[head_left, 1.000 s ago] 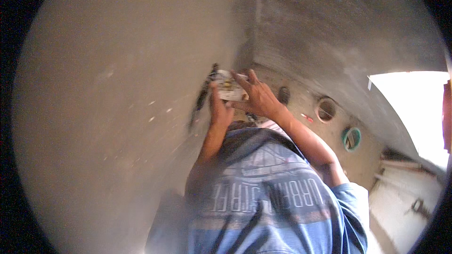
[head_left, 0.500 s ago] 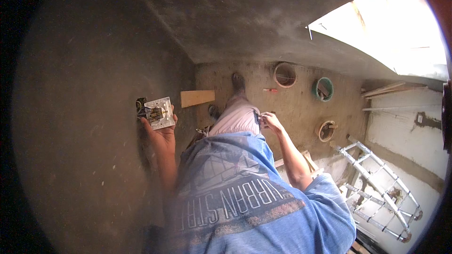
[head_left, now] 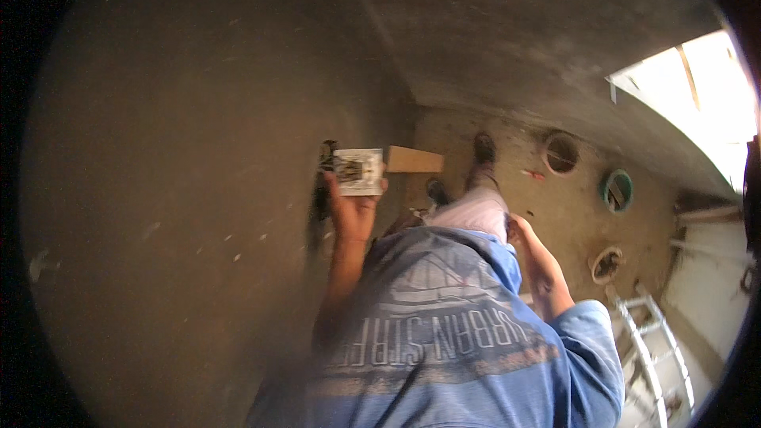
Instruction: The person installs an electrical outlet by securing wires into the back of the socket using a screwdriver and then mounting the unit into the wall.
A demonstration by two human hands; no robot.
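My left hand point(head_left: 353, 218) is closed around a white electrical wall plate point(head_left: 369, 160), its fingers at the far edge and the thumb on the near side toward the wall. The plate's back shows, with dark fittings and terminals in its middle. Right beside it is a dark opening point(head_left: 327, 150) in the grey wall; wires run between the two in the earlier frame, but are hard to make out here. My right hand point(head_left: 518, 230) is at the side of my light trousers point(head_left: 476, 210), by the hip. Its fingertips are hidden against the cloth.
A wooden board point(head_left: 416, 160) lies past the plate. On the floor stand a pale round tub point(head_left: 547, 160), a green tub point(head_left: 629, 190) and another round container point(head_left: 621, 261), with a small red object point(head_left: 537, 175) nearby. A metal ladder point(head_left: 650, 353) is at the lower right.
The view has swung, so everything sits further right in the picture. My left hand still holds the plate by the wall. My right fingers, partly visible before, are now hidden at the trousers.
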